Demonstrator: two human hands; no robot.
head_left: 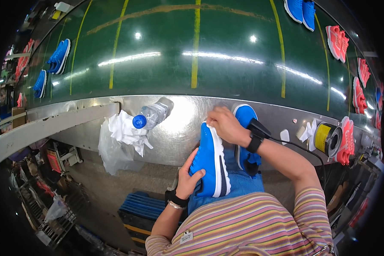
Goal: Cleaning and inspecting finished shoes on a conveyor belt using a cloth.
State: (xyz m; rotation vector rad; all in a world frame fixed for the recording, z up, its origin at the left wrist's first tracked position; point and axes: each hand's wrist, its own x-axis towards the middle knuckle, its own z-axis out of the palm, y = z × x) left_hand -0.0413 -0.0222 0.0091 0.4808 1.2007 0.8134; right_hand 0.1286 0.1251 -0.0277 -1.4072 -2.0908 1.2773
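A blue sneaker with a thick white sole is tilted on its side over my lap, toe pointing away from me. My left hand grips it near the heel, thumb on the side close to the sole. At the toe, my right hand is closed with its fingertips pressed against the sole's edge. A small white bit shows under those fingertips, too small to name. Just right of it, a second blue sneaker lies on the metal ledge, partly hidden by my right wrist.
Beyond the ledge runs a green conveyor belt carrying blue sneakers and coral sneakers. A plastic bottle lies beside crumpled white paper on the left. A yellow-labelled can and a black cable are on the right.
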